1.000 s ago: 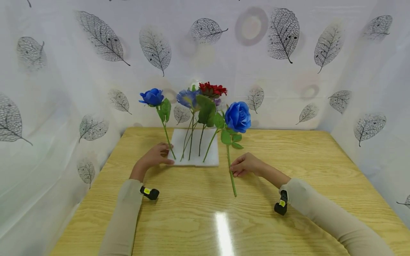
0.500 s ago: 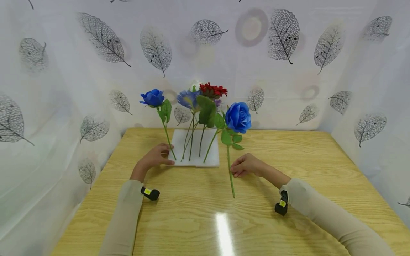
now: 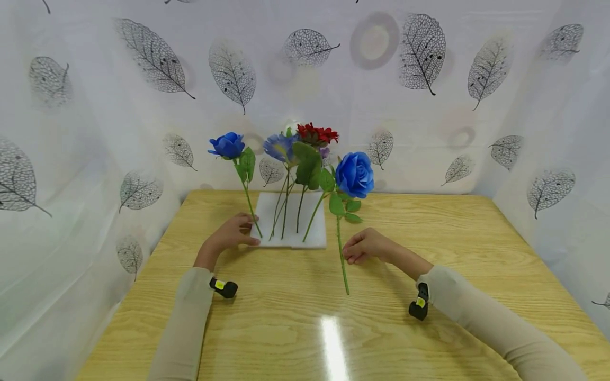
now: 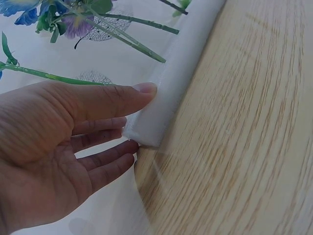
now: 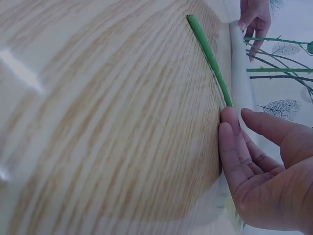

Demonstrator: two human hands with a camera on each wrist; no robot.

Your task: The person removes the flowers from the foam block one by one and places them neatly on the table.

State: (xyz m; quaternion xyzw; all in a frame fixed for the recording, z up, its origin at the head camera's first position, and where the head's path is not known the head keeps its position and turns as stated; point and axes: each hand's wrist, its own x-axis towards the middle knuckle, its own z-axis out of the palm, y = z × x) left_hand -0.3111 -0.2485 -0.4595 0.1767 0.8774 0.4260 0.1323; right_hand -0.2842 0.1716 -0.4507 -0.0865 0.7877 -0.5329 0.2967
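Note:
A white foam board (image 3: pixel 312 239) holds several upright artificial flowers: a blue rose (image 3: pixel 226 145) at its left, a pale blue flower (image 3: pixel 280 147) and a red flower (image 3: pixel 318 133). My left hand (image 3: pixel 230 233) holds the board's front left corner, thumb on the front edge and fingers along the left side. To the board's right, another blue rose (image 3: pixel 354 174) has its green stem (image 5: pixel 208 54) down on the tabletop. Beside that stem is my right hand (image 3: pixel 366 246); its thumb and fingertips are apart in the right wrist view, and the hand hides part of the stem.
The wooden table (image 3: pixel 286 307) spreads in front of the board. White sheeting (image 3: pixel 429 132) printed with grey leaves hangs behind and at both sides. Each wrist wears a black camera, one on the left (image 3: pixel 224 288) and one on the right (image 3: pixel 418 302).
The lower end of the loose rose's stem has shifted slightly left, and its middle sits a little further from the right fingertips. The left hand and the board stay in place.

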